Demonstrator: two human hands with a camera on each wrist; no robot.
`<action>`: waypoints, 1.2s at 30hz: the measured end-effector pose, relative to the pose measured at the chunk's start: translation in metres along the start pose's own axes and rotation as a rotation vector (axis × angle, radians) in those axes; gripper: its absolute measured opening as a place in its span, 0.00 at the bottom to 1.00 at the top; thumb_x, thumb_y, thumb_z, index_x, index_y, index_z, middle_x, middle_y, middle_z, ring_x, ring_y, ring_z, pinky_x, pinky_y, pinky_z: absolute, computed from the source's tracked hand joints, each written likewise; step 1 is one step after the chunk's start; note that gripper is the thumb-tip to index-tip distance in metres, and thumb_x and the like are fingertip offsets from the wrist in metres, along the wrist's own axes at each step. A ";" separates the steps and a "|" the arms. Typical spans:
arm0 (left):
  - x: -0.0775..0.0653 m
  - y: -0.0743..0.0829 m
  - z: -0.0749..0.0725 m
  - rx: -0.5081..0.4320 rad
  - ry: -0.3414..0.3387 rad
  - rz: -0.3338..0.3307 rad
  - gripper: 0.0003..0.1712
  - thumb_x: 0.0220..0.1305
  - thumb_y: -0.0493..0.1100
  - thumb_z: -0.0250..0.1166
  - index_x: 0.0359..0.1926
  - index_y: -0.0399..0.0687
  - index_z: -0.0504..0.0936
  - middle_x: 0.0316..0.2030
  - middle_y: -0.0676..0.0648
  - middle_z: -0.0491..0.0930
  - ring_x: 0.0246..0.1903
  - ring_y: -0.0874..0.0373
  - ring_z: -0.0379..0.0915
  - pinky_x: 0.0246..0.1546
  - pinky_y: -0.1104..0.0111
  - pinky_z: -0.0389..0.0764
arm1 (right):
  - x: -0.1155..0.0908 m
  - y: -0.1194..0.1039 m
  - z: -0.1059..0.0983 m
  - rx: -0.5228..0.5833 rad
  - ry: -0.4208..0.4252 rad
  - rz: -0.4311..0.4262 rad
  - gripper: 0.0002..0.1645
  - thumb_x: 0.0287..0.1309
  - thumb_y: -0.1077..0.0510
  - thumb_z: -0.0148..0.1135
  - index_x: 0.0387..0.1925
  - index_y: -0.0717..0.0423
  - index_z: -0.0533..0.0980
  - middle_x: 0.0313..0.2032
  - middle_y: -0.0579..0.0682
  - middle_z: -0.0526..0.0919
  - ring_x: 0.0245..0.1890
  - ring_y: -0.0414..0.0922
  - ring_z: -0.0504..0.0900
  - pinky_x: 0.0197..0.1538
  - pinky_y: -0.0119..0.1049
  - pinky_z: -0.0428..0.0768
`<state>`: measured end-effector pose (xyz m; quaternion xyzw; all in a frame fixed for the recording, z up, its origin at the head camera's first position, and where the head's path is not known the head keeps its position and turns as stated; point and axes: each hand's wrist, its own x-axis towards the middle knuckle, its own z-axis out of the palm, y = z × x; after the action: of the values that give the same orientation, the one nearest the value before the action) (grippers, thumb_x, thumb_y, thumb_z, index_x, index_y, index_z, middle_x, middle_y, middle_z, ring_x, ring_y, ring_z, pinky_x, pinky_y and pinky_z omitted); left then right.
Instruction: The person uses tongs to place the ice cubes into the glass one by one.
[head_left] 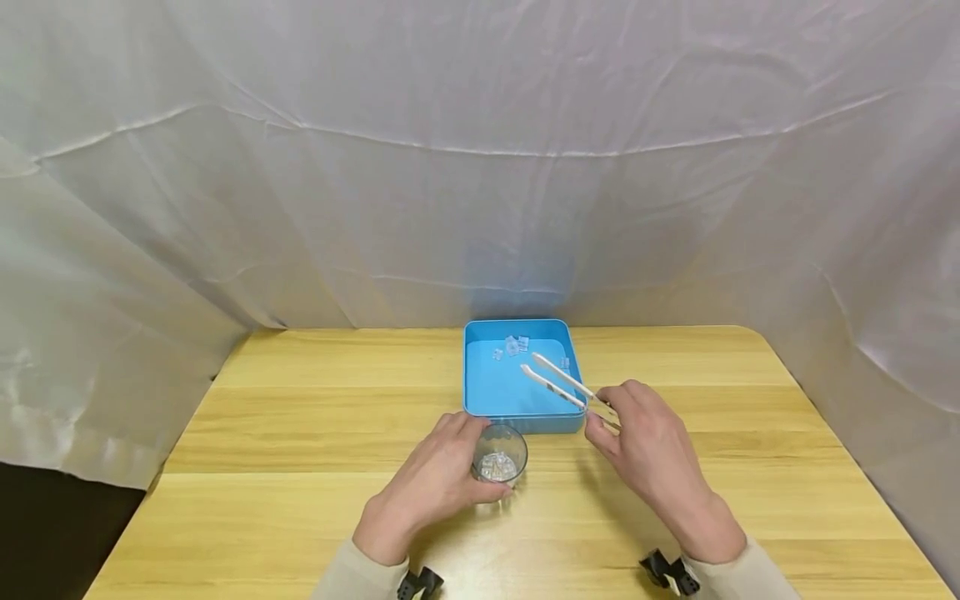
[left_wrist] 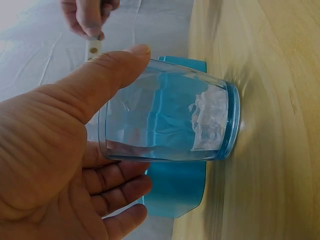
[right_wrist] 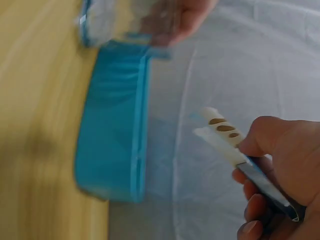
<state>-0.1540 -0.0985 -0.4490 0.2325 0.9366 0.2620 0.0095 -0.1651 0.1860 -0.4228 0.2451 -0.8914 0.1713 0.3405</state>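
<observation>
My left hand holds a clear drinking glass, thumb on one side and fingers on the other. The glass stands upright on the table, with clear ice-like pieces at its bottom. In my right hand is a pair of tongs with white tips and metal handles. Their tips hang over the blue tray, slightly apart; whether they hold a small piece is hard to tell. Several clear pieces lie in the tray, mostly toward its back.
The wooden table carries the tray near its back edge, just beyond the glass. A pale grey curtain hangs behind the table and along both sides. Black camera mounts sit at both wrists.
</observation>
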 end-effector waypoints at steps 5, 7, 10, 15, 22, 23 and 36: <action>-0.001 0.000 0.002 0.005 -0.008 -0.003 0.49 0.53 0.61 0.82 0.68 0.40 0.75 0.59 0.44 0.80 0.59 0.50 0.73 0.61 0.56 0.81 | -0.004 0.015 0.015 -0.016 0.000 -0.051 0.18 0.58 0.55 0.62 0.40 0.68 0.82 0.28 0.54 0.78 0.25 0.45 0.69 0.24 0.37 0.75; -0.001 0.000 0.003 0.004 -0.012 -0.005 0.49 0.53 0.61 0.82 0.69 0.40 0.75 0.60 0.44 0.79 0.60 0.50 0.73 0.62 0.56 0.80 | -0.005 0.021 0.020 -0.018 0.003 -0.070 0.18 0.59 0.55 0.61 0.40 0.69 0.82 0.28 0.53 0.76 0.25 0.44 0.68 0.23 0.35 0.72; -0.001 0.001 0.004 -0.004 -0.019 -0.009 0.49 0.53 0.61 0.81 0.69 0.41 0.75 0.61 0.45 0.79 0.60 0.50 0.73 0.62 0.56 0.80 | -0.006 0.029 0.026 -0.028 -0.005 -0.096 0.17 0.59 0.56 0.62 0.39 0.69 0.82 0.27 0.53 0.74 0.25 0.44 0.66 0.22 0.34 0.70; -0.001 0.001 0.003 -0.004 -0.023 -0.003 0.49 0.54 0.61 0.81 0.69 0.42 0.75 0.60 0.45 0.79 0.60 0.50 0.73 0.62 0.56 0.80 | -0.001 0.043 0.031 -0.055 -0.062 -0.084 0.16 0.56 0.58 0.71 0.39 0.69 0.83 0.25 0.52 0.73 0.25 0.44 0.66 0.23 0.35 0.71; -0.001 0.002 0.000 0.005 -0.016 0.007 0.49 0.54 0.61 0.81 0.70 0.41 0.74 0.62 0.44 0.79 0.61 0.49 0.72 0.62 0.56 0.80 | 0.014 0.054 0.029 -0.094 -0.081 -0.077 0.09 0.54 0.61 0.69 0.32 0.65 0.82 0.21 0.49 0.69 0.22 0.44 0.63 0.22 0.35 0.69; -0.001 0.002 0.000 0.014 -0.014 0.010 0.49 0.54 0.62 0.81 0.70 0.41 0.74 0.62 0.44 0.79 0.61 0.49 0.72 0.62 0.55 0.80 | 0.016 0.055 0.029 -0.093 -0.081 -0.079 0.08 0.54 0.61 0.68 0.30 0.64 0.81 0.21 0.48 0.67 0.22 0.43 0.62 0.21 0.34 0.67; -0.004 0.003 0.003 0.137 0.065 0.070 0.43 0.54 0.63 0.80 0.63 0.44 0.78 0.54 0.48 0.81 0.55 0.54 0.74 0.57 0.60 0.81 | 0.037 0.053 0.013 -0.127 -0.270 0.011 0.10 0.59 0.60 0.66 0.24 0.56 0.77 0.18 0.44 0.65 0.20 0.44 0.62 0.22 0.34 0.61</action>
<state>-0.1488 -0.0965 -0.4504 0.2566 0.9434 0.2049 -0.0461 -0.2246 0.2115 -0.4135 0.2388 -0.9395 0.0821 0.2315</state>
